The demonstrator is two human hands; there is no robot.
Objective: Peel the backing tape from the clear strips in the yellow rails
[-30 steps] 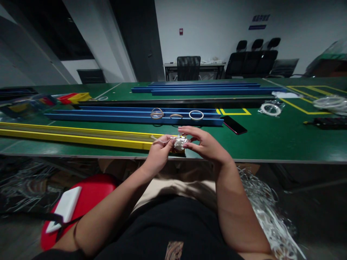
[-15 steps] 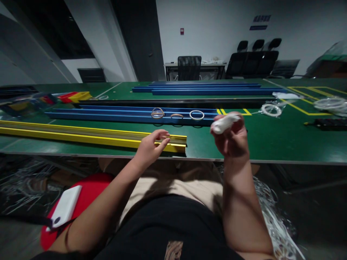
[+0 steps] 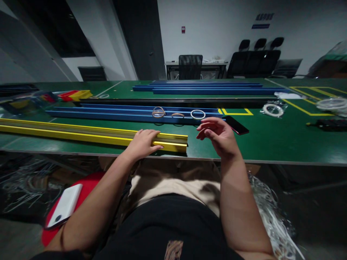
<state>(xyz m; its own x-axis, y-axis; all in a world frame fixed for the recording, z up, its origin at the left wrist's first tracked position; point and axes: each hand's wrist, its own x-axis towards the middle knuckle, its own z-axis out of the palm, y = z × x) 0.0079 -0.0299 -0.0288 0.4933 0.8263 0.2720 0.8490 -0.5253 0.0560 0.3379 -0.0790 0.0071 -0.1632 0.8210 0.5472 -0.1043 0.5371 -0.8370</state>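
Note:
My left hand (image 3: 143, 143) lies over the yellow channel (image 3: 81, 135), near its right end. Its thumb stretches along the near wall and its fingers reach across the top, lightly bent. Over the table to the right hovers my right hand (image 3: 218, 137), fingers curved and apart, with nothing visible in it. Just beyond it a dark phone (image 3: 235, 125) lies on the green table (image 3: 276, 141). A white ring (image 3: 197, 115), a tan ring (image 3: 178, 115) and a cluster of tan rings (image 3: 158, 112) rest on the blue channel (image 3: 114, 116) behind.
Farther back lie a long black bar (image 3: 176, 101) and more blue channels (image 3: 206, 91). Bagged white coils (image 3: 273, 110) and a dark strip (image 3: 329, 125) sit at right. Red and yellow bins (image 3: 78, 95) stand at left. A red stool (image 3: 89, 182) carries a white device (image 3: 65, 204).
The crumpled white thing has left my right hand and is out of sight. That hand has opened and shifted left, uncovering the phone. My left hand has settled onto the yellow channel.

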